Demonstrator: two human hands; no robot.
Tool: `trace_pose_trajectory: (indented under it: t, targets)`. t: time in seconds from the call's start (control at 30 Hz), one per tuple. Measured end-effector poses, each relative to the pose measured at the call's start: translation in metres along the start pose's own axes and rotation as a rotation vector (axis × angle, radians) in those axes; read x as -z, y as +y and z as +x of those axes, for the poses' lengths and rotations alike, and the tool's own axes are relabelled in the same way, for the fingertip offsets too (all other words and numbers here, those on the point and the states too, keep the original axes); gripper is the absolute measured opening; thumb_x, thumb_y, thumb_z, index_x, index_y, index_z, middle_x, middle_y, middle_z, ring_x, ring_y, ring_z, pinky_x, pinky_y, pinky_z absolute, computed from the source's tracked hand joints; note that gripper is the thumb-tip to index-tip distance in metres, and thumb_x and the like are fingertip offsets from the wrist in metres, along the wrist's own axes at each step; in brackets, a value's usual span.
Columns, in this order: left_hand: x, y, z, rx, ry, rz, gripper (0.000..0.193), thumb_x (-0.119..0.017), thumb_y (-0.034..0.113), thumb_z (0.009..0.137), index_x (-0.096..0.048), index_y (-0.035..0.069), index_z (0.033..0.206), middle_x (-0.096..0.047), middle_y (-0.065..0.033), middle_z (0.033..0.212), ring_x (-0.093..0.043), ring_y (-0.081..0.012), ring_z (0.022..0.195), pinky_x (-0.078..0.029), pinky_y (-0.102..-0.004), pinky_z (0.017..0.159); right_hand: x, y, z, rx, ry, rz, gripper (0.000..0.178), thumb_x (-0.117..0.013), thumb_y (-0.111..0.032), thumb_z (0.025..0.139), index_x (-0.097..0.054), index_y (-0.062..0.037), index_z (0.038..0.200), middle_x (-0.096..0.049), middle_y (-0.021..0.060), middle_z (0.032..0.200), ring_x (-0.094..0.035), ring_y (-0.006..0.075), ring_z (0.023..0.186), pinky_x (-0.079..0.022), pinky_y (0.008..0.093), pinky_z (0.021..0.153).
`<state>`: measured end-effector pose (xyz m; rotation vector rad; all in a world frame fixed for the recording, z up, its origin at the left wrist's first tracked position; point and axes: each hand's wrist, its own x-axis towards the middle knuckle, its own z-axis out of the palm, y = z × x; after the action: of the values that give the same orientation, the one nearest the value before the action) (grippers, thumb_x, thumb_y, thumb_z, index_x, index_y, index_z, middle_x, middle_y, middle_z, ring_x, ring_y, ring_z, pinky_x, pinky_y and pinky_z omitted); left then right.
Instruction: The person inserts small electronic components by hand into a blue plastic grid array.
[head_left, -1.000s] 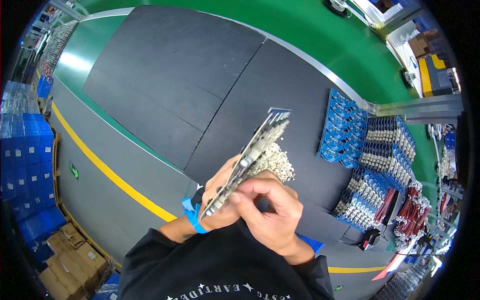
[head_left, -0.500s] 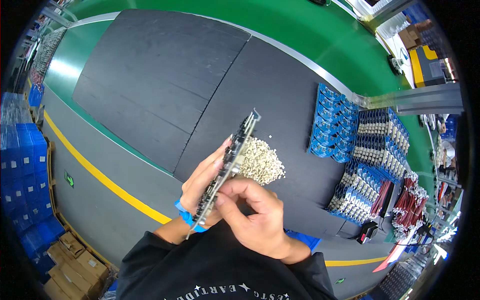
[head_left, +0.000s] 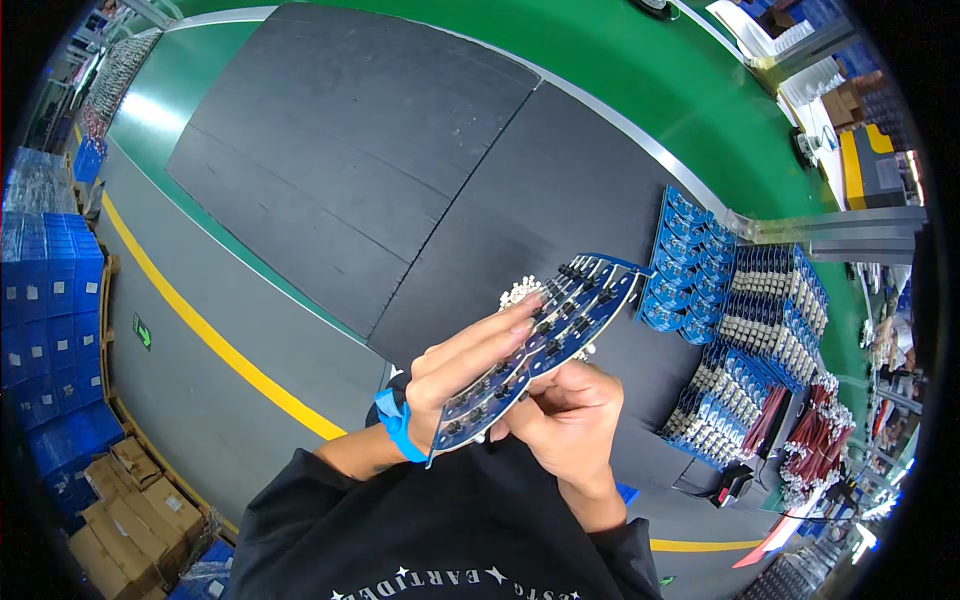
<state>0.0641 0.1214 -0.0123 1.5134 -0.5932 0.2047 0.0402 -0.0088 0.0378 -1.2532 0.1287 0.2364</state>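
Observation:
My left hand, with a blue band at the wrist, grips a blue circuit board panel with rows of black parts. Its fingers lie along the face covered in black parts, and the panel is held tilted in front of my chest. At the panel's other side is my right hand, fingers bent in close; the panel hides their tips and anything in them. Behind the panel, a pile of small white connectors on the black mat is mostly covered from view.
To the right lie flat blue circuit boards, tall stacks of boards with white connectors and bundles of dark red wires. A small black and red device sits near them. Blue boxes and cartons stand at left.
The panel has turned from nearly edge-on to showing its face with the black parts, and has swung to the right. My right hand has moved right and behind it. The view has shifted slightly.

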Motion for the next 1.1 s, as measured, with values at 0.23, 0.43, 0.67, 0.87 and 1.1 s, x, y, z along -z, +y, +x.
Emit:
trace_pose_trajectory:
  t: [0.23,0.43,0.67,0.87,1.1]
  targets:
    - [0.001,-0.002,0.000,-0.055,0.034,0.083,0.054,-0.068,0.005,0.068,-0.046,-0.010,0.116,-0.044,-0.0325,0.120,-0.046,-0.0423,0.112,-0.041,-0.0422,0.091,-0.006,-0.001,-0.002,0.032,0.020,-0.034,0.012,-0.065,0.005,0.074,-0.059,0.0061,0.084,-0.064,0.0071,0.076,-0.059,0.0086,0.068,-0.049,0.0206,0.060]
    - [0.004,0.008,0.004,-0.050,0.060,0.207,0.050,-0.068,0.004,0.069,-0.048,-0.010,0.112,-0.047,-0.0320,0.117,-0.048,-0.0431,0.110,-0.041,-0.0447,0.091,-0.009,-0.005,-0.005,-0.058,-0.009,-0.021,0.008,-0.059,0.003,0.081,-0.058,0.0043,0.089,-0.062,0.0067,0.075,-0.059,0.0085,0.068,-0.048,0.0204,0.059]
    - [0.004,0.021,0.006,0.356,0.244,0.330,0.031,-0.060,-0.007,0.075,-0.053,-0.010,0.105,-0.055,-0.0270,0.108,-0.056,-0.0342,0.102,-0.047,-0.0355,0.084,0.008,-0.017,0.000,-0.242,-0.062,0.011,0.008,-0.054,-0.002,0.086,-0.055,0.0045,0.091,-0.061,0.0066,0.067,-0.057,0.0091,0.057,-0.046,0.0194,0.051]
    - [0.004,0.019,0.008,0.343,0.284,0.239,0.031,-0.055,-0.012,0.075,-0.053,-0.009,0.106,-0.055,-0.0263,0.110,-0.057,-0.0323,0.102,-0.047,-0.0330,0.083,0.019,0.009,0.011,-0.082,0.186,-0.352,0.015,-0.058,-0.001,0.082,-0.058,0.0068,0.094,-0.061,0.0073,0.068,-0.058,0.0101,0.059,-0.047,0.0204,0.054]
    - [0.007,0.002,0.007,-0.077,0.154,0.277,0.041,-0.063,0.014,0.075,-0.053,-0.010,0.107,-0.053,-0.0299,0.110,-0.052,-0.0401,0.106,-0.042,-0.0456,0.090,-0.013,-0.012,0.002,0.134,-0.064,-0.050,0.013,-0.061,0.003,0.079,-0.056,0.0059,0.090,-0.059,0.0107,0.079,-0.057,0.0111,0.066,-0.048,0.0222,0.058]
